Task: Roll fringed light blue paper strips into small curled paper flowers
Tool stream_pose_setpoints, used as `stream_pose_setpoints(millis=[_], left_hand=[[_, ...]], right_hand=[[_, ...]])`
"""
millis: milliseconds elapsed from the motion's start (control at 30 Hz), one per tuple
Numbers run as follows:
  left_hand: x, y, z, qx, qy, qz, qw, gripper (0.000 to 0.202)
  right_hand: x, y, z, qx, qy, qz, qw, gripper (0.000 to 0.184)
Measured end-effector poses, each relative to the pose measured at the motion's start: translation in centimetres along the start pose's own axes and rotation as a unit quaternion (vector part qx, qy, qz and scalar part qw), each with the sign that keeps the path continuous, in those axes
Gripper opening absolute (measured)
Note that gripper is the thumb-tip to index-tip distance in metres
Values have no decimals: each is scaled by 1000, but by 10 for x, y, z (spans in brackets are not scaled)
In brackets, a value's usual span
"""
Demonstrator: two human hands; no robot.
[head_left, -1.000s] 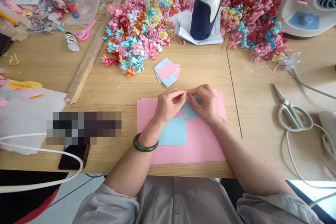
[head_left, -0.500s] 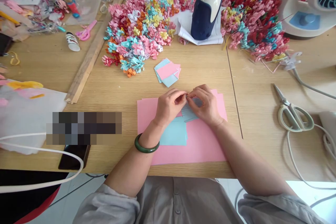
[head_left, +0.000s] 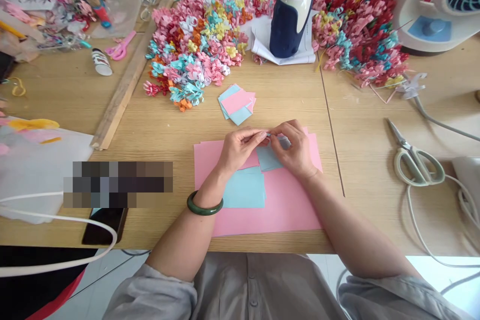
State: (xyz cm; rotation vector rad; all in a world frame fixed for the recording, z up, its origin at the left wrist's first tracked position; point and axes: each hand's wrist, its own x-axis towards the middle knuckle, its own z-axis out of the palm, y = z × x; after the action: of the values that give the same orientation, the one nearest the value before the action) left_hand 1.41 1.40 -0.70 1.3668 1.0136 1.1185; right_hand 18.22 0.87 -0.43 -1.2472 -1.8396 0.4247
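My left hand (head_left: 240,149) and my right hand (head_left: 294,147) meet fingertip to fingertip over a large pink sheet (head_left: 285,205) at the table's front. Both pinch the top edge of a small light-blue paper square (head_left: 267,158). Below my left hand, on the pink sheet, a second, larger light-blue piece (head_left: 245,191) lies flat. A green bangle (head_left: 204,205) circles my left wrist. A small stack of pink and blue paper squares (head_left: 237,103) sits just beyond the hands.
Two heaps of curled paper flowers lie at the back, one (head_left: 195,55) left and one (head_left: 360,30) right of a navy and white bottle (head_left: 290,10). Scissors (head_left: 414,162) and white cables are on the right. A wooden strip (head_left: 127,80), pink scissors (head_left: 120,47), a phone (head_left: 105,225) lie left.
The hands stay together at the same spot. The small blue square tilted slightly between the fingers and lies flatter again now. The view has shifted a little.
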Motion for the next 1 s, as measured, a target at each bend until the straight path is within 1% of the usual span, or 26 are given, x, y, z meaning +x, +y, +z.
stream_pose_setpoints(millis=[133, 267, 367, 633, 867, 1000], left_hand=[[0, -4, -1, 24, -7, 31, 999, 25], [1, -5, -1, 44, 16, 49, 998, 21], [1, -4, -1, 82, 32, 64, 994, 18], [0, 0, -1, 167, 47, 96, 980, 11], [-1, 0, -1, 169, 45, 98, 980, 10], [-1, 0, 0, 158, 54, 92, 982, 10]], right_hand=[[0, 0, 0, 0, -2, -1, 1000, 12], [0, -1, 0, -1, -7, -1, 1000, 11], [0, -1, 0, 2, -12, -3, 1000, 11], [-1, 0, 2, -9, -27, -9, 1000, 10], [-1, 1, 3, -23, -25, 1, 999, 9], [-1, 1, 2, -22, -21, 8, 1000, 9]])
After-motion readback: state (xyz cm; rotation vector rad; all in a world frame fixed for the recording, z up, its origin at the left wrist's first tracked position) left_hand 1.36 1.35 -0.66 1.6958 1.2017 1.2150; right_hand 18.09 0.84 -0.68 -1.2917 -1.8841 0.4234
